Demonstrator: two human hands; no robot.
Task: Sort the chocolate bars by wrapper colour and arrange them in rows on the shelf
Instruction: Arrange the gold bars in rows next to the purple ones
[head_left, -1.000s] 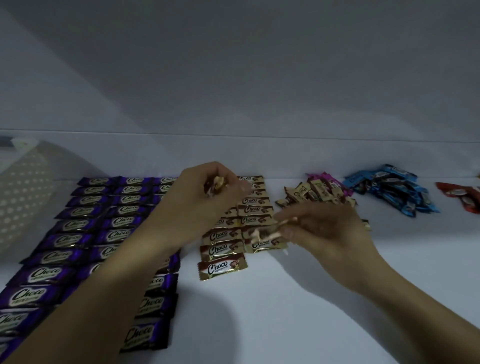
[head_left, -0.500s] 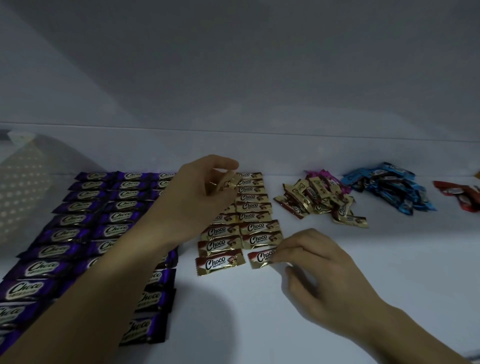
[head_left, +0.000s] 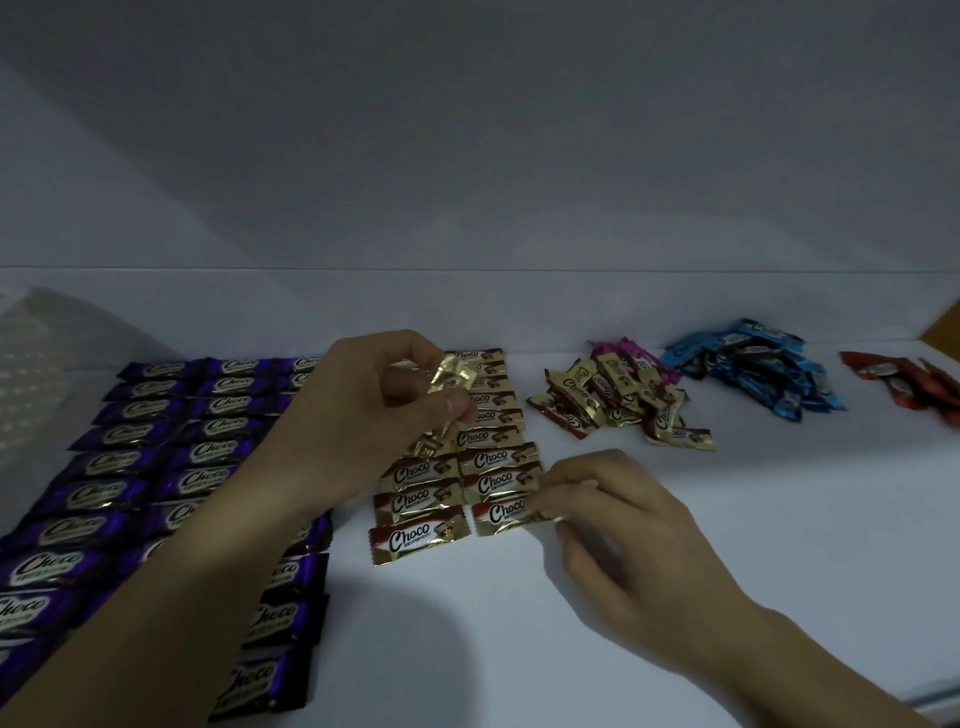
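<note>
Step in hand: the gold sort. You are laying gold bars into the gold rows (head_left: 488, 457) on the shelf (head_left: 675, 597), just beside the purple rows (head_left: 156, 457).
Left hand (head_left: 358, 415): grip clenched on a small bunch of gold bars (head_left: 451, 375), held above the far part of the gold rows, off the shelf.
Right hand (head_left: 623, 525): grip pinches the right end of the nearest gold bar (head_left: 501, 513). The bar lies on the shelf at the near end of the right column, slightly skewed.
Stock to go: loose gold pile (head_left: 618, 400) with pink wrappers (head_left: 623, 347) behind it, blue pile (head_left: 758, 374), red pile (head_left: 904, 384). None are in rows.
Next move (judgement): square this bar with its left neighbour and let go. Then draw one bar from the left bunch for the next slot nearer you.
Care (judgement): foil wrappers slide, so a nudge may skew the neighbours.
</note>
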